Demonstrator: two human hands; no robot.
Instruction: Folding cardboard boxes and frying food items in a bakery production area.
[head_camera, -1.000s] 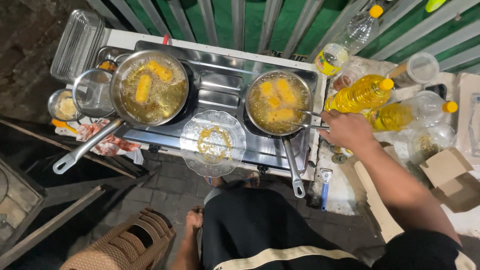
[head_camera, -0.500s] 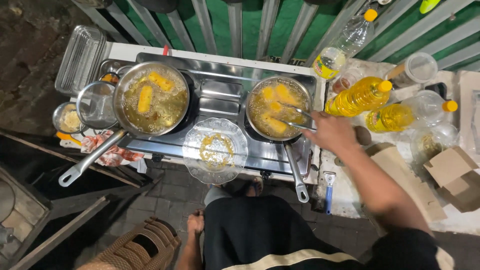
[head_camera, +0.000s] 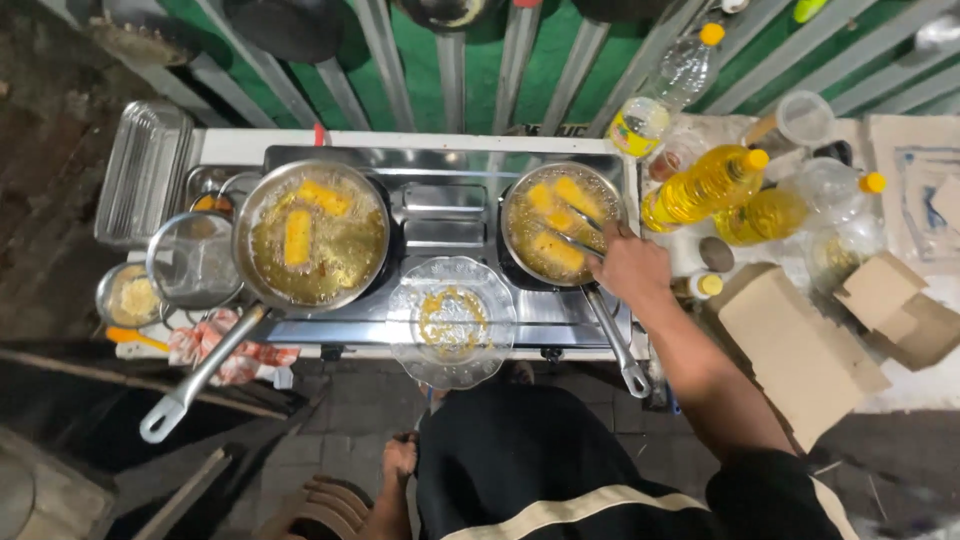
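One right hand (head_camera: 630, 268) now further over pan (head_camera: 520, 195), tongs (head_camera: 580, 235) seemingly gripped

Right hand (head_camera: 630, 268) reaches forward on an outstretched arm, grip closed; left hand unseen.

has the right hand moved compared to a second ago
Yes. The right hand has shifted from beside the oil bottles to over the right pan, holding tongs.

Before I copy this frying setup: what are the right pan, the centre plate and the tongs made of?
Right pan: likely steel or aluminium, with a grey sheen and a long bright handle. Plate: clear glass or plastic, since the stove shows through its scalloped rim. Tongs: thin shiny metal, probably steel, held by the right hand.
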